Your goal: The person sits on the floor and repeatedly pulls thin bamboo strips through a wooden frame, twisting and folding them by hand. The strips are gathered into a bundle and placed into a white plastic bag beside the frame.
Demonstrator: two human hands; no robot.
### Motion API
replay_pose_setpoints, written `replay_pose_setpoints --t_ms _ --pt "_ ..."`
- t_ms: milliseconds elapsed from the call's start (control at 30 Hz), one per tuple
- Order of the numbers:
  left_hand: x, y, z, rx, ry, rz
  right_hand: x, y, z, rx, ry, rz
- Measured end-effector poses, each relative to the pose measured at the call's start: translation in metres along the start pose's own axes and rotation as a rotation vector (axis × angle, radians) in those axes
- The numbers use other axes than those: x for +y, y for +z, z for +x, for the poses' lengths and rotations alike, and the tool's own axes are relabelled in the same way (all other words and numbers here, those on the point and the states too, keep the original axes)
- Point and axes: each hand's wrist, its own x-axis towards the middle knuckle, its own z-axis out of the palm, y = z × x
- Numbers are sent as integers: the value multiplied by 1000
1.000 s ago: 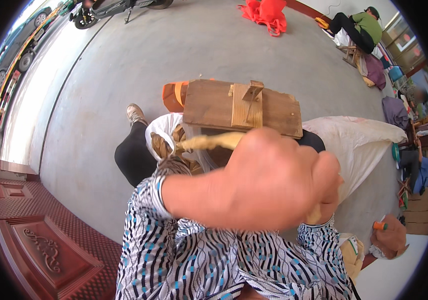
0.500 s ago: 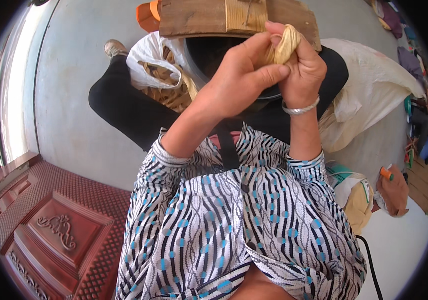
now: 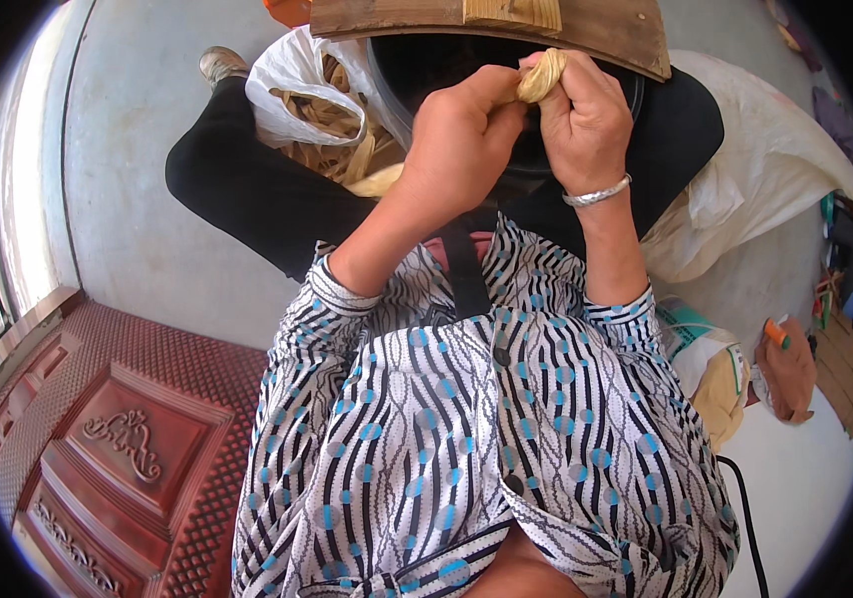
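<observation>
A twisted pale-yellow knot of dry, husk-like strips (image 3: 544, 76) is held between my two hands, above the dark opening of a round tub. My left hand (image 3: 468, 128) is closed, thumb and fingers pinching the left side of the knot. On the other side, my right hand (image 3: 587, 125), with a silver bracelet at its wrist, has its fingers curled round the knot. My fingers hide part of its underside. Beside my left forearm, a white plastic bag (image 3: 282, 90) lies open with tan and yellow strips (image 3: 337, 159) in and below it.
A wooden board (image 3: 606, 38) with a lighter block (image 3: 512, 12) spans the far side of the black tub (image 3: 417, 75) between my legs. A whitish sack (image 3: 735, 169) lies to the right. Behind it are a brown bag (image 3: 787, 369) and a carved red door panel (image 3: 128, 439) at lower left.
Both hands have come slightly lower, and the strips now form a tighter, rounder knot. My left fingers have drawn in to a pinch. The view has shifted, so the board sits higher.
</observation>
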Motion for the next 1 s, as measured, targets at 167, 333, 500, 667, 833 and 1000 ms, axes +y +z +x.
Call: replay_pose_setpoints --t_ms 167,333,500,667,833,1000 --pt "2 2 1 -171 -441 -813 5 11 -10 69 156 146" --pt "-18 -5 -3 -244 -295 -416 0 -1 -4 -12 -72 42" --pt "-12 -11 -16 31 249 665 3 0 -22 -239 120 117" --pt "-15 -7 -23 61 378 686 -1 7 -49 -335 653 904" --pt "-25 1 -20 109 423 435 0 0 -49 -435 1036 1697" --pt "-5 -7 -18 -56 179 115 -5 -4 -41 -337 1019 1633"
